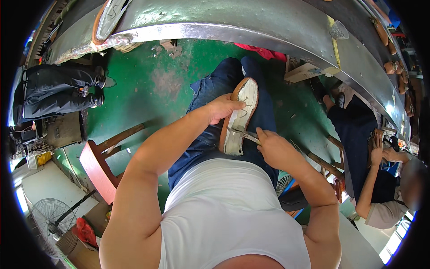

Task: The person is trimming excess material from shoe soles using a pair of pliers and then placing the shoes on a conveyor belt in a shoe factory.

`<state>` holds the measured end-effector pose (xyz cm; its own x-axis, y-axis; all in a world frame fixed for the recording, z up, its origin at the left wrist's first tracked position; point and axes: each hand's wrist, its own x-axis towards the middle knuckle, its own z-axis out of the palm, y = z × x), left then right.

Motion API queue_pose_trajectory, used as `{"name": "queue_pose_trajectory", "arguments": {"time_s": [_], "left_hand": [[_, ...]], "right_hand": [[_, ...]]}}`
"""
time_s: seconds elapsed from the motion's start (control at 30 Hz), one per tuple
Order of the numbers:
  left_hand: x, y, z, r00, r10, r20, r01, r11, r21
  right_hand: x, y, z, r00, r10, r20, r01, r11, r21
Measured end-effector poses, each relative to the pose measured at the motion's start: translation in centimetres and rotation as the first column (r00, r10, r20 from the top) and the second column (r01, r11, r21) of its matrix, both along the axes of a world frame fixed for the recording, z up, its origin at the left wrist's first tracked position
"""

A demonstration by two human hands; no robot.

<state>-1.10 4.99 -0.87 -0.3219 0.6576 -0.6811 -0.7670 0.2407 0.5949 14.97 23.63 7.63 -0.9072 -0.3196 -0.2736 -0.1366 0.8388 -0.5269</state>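
Across my lap lies a shoe (238,117), its pale underside facing up inside a brown stitched edge, with curved dark marks on it. My left hand (222,108) is closed on its left side, thumb pressing on the white face. In my right hand (272,145) is a slim metal hand tool (245,133), probably pincers. Its tip rests on the shoe around the heel half; whether the jaws grip anything is too small to tell. The fingers of my right hand are wrapped round the handle, at the shoe's right side.
A metal-topped workbench (215,33) curves ahead, bearing another shoe (109,20) and a clear cup (339,30). Wooden stools (99,170) stand on the green floor (134,96). At right sits a co-worker (389,179); another person's legs (62,89) are at left, near a fan (53,228).
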Motion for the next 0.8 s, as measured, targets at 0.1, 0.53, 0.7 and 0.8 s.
{"name": "queue_pose_trajectory", "arguments": {"time_s": [0.1, 0.53, 0.7, 0.8], "left_hand": [[0.3, -0.3, -0.1, 0.999, 0.043, 0.029, -0.043, 0.999, -0.009], [4.6, -1.6, -0.2, 0.969, 0.039, -0.246, -0.027, 0.998, 0.052], [5.7, -1.5, 0.6, 0.988, 0.125, -0.089, -0.101, 0.965, 0.241], [6.0, -0.7, -0.8, 0.97, 0.156, -0.185, -0.13, 0.981, 0.144]], "right_hand": [[-1.9, -1.4, 2.8, 0.975, -0.023, 0.22, -0.021, 0.981, 0.193], [1.7, 1.0, -1.7, 0.808, -0.281, 0.518, 0.363, 0.929, -0.063], [3.8, 0.5, -2.2, 0.943, -0.243, 0.229, 0.261, 0.964, -0.054], [4.8, -0.1, -1.8, 0.982, -0.153, 0.108, 0.148, 0.987, 0.057]]}}
